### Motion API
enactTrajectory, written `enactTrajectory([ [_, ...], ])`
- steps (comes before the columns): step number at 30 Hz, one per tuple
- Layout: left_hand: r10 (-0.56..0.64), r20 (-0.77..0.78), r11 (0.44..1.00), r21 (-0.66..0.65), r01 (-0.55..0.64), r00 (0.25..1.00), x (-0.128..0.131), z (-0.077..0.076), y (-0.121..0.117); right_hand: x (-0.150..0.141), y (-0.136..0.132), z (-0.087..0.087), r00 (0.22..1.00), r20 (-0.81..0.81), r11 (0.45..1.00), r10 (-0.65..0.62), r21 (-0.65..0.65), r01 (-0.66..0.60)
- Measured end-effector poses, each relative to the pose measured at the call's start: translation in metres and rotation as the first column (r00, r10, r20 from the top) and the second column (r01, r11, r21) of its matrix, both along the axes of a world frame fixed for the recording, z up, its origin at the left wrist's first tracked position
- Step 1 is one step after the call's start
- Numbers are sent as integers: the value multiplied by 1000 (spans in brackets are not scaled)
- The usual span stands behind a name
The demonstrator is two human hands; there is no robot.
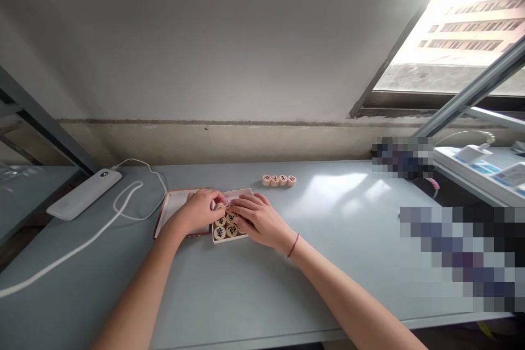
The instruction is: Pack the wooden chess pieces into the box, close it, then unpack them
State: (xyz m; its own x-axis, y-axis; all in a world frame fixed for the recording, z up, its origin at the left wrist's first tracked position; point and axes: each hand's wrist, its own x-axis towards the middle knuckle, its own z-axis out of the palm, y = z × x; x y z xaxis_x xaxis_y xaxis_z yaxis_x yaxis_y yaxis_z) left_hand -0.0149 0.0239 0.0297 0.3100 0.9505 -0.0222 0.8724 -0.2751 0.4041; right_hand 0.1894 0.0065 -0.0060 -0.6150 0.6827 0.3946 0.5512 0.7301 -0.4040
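Observation:
A small white box [225,240] on the desk holds round wooden xiangqi pieces [232,229] with dark characters. My left hand [202,206] reaches over the box's left side, thumb and forefinger closed around a piece near its far left corner. Across the box's right part lies my right hand [262,221], its fingers stretched out over the pieces and their tips close to the left fingers. Both hands partly hide the contents. Left of the box is an open box lid [175,209], white inside with a reddish edge, partly covered by my left hand.
Several xiangqi pieces with red characters [283,181] stand in a row farther back on the grey desk [328,279]. A white power bank [84,194] with a white cable [98,232] lies at left. Blurred-out items and a metal frame [463,93] are at right.

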Motion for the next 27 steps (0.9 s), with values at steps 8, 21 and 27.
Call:
enactTrajectory([
  [8,12,430,998,-63,17,903,11,6,-3,1,3,1,971,-221,975,-93,176,134],
  [21,383,816,919,-288,-270,433,35,-20,0,40,31,-19,849,-99,851,-520,33,525],
  [27,251,724,966,-141,-218,643,41,-22,-6,35,26,-16,840,-130,849,-528,-35,528],
])
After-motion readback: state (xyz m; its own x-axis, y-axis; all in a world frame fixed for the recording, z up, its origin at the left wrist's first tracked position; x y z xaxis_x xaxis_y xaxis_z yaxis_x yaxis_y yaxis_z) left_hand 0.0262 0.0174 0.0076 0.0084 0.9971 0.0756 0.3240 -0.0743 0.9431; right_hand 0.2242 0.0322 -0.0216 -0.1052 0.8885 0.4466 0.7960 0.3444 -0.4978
